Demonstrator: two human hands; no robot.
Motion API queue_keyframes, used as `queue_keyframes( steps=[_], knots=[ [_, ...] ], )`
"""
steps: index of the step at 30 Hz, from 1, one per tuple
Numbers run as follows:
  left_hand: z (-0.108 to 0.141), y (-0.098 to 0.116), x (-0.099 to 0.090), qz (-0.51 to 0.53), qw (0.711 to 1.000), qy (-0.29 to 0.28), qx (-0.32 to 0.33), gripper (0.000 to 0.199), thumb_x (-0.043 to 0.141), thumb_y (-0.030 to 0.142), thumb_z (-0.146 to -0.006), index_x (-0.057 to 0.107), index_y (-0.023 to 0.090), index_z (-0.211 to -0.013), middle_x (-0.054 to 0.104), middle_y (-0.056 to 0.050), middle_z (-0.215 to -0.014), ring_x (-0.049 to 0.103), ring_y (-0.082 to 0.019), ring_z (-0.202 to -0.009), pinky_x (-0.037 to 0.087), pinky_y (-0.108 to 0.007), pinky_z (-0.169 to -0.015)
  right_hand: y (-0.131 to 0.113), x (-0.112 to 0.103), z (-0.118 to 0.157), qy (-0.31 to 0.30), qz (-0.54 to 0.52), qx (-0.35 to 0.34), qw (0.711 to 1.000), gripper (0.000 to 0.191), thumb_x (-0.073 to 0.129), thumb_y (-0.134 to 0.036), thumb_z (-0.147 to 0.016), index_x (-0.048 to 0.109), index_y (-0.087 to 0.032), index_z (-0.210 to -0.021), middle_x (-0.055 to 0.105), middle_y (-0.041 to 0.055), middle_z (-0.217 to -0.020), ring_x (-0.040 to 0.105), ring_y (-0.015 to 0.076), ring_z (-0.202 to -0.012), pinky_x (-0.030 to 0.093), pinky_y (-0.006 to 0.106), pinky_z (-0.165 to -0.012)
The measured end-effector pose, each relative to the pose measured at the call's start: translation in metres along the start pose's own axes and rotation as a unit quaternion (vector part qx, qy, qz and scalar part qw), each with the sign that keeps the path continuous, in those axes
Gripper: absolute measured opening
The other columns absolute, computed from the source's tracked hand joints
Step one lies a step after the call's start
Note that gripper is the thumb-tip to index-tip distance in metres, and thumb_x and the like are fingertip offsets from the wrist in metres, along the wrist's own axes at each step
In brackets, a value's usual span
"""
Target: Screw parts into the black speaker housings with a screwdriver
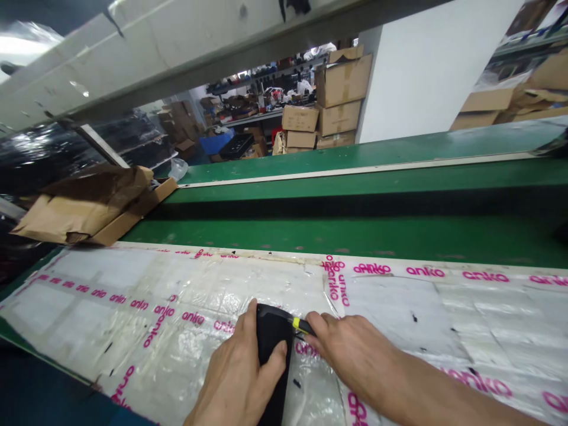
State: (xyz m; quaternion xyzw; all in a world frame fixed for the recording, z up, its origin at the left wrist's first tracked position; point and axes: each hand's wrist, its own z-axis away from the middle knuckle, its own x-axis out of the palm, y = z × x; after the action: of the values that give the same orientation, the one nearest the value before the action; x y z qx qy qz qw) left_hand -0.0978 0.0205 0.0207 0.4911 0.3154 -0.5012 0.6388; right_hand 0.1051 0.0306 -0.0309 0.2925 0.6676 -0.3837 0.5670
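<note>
I have a tapered black piece [271, 355] at six o'clock, lying over the plastic-covered worktop [390, 302]. My left hand [239, 370] has it pinched: the thumb lies bent across its face, the other fingers line its left side, one reaching the top corner. My right hand [344, 340], at five o'clock, is curled tightly round a yellow-and-black cutter-like tool [302, 325], its front end by the piece's right edge near the top; I can't tell whether it touches.

What worries me is a slip: if the tool skids off that edge towards nine o'clock, the left thumb lies just below its path. A loose pinch could let the piece twist, and wrinkled plastic could snag the tip or tear.

For room, the covering stretches towards three o'clock, with small black scraps [415, 318] on it. Its far edge runs near twelve, meeting the green bench surface [310, 236]. The cardboard box [133, 213] limits reach at nine, and the overhead beam [177, 53] crosses high at eleven.
</note>
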Motion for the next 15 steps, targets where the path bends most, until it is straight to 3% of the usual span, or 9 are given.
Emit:
queue_keyframes(
  steps=[4,7,11,15],
  knots=[
    [0.004,0.003,0.0,0.041,0.999,0.024,-0.015,0.075,0.041,0.05,-0.089,0.024,0.012,-0.152,0.043,-0.015,-0.151,0.049,-0.029,-0.133,0.038,-0.044,-0.11,0.005,0.005,0.008,0.024,-0.111,-0.006,0.993,0.008,0.049,-0.025,-0.103,0.053,-0.018,-0.102,0.067,0.0014,-0.078,0.066,0.0227,-0.058,0.032,0.032,-0.046],
    [0.007,0.004,-0.001,0.112,0.993,0.02,-0.043,0.08,0.051,0.048,-0.084,0.024,0.016,-0.152,0.053,-0.014,-0.143,0.052,-0.03,-0.13,0.038,-0.044,-0.109,0.011,0.014,0.018,0.084,-0.208,-0.027,0.974,0.018,0.038,-0.028,-0.107,0.052,-0.021,-0.115,0.069,0.0021,-0.095,0.07,0.0214,-0.075,0.046,0.033,-0.062],
    [0.007,-0.005,0.001,0.234,0.971,0.02,-0.041,0.076,0.061,0.051,-0.08,0.039,0.019,-0.145,0.057,-0.011,-0.14,0.051,-0.027,-0.131,0.037,-0.04,-0.111,0.014,0.011,0.028,0.169,-0.264,-0.072,0.947,0.026,0.03,-0.035,-0.109,0.05,-0.024,-0.121,0.069,0.0026,-0.104,0.069,0.0194,-0.083,0.05,0.033,-0.072],
    [0.007,-0.005,0.003,0.282,0.956,0.054,-0.064,0.072,0.055,0.057,-0.082,0.044,0.015,-0.14,0.058,-0.013,-0.138,0.052,-0.028,-0.129,0.039,-0.039,-0.109,0.014,-0.001,0.028,0.242,-0.337,0.017,0.91,0.027,0.036,-0.041,-0.106,0.053,-0.023,-0.117,0.069,0.0018,-0.088,0.067,0.0192,-0.074,0.051,0.03,-0.066]
  ],
)
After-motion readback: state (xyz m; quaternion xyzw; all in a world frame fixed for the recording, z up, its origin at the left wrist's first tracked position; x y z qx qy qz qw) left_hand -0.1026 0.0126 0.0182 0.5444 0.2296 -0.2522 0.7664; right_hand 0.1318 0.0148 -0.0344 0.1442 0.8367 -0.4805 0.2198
